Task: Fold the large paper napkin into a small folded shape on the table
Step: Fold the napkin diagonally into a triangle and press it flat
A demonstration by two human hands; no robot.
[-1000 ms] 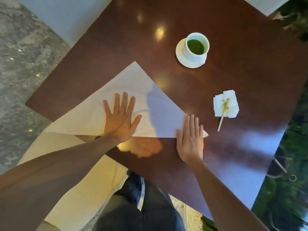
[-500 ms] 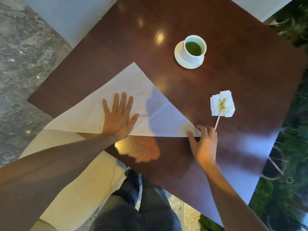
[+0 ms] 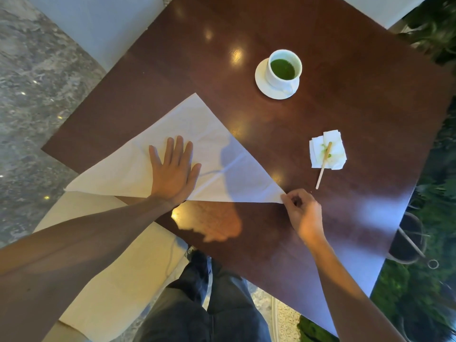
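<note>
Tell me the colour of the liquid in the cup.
Green, inside the white cup; the head view shows it clearly.

napkin tip: at 3 o'clock my right hand (image 3: 302, 213) covers the napkin (image 3: 172, 134) corner; I cannot see how the fingertips grip it.
napkin centre: my left hand (image 3: 174, 172) lies flat on it and hides the paper beneath.
napkin left corner: hangs past the counter (image 3: 345, 107) edge at 9 o'clock.
counter: far corner cut off at 12 o'clock.
small tissue (image 3: 328, 150): green stains, too small to read.
</note>
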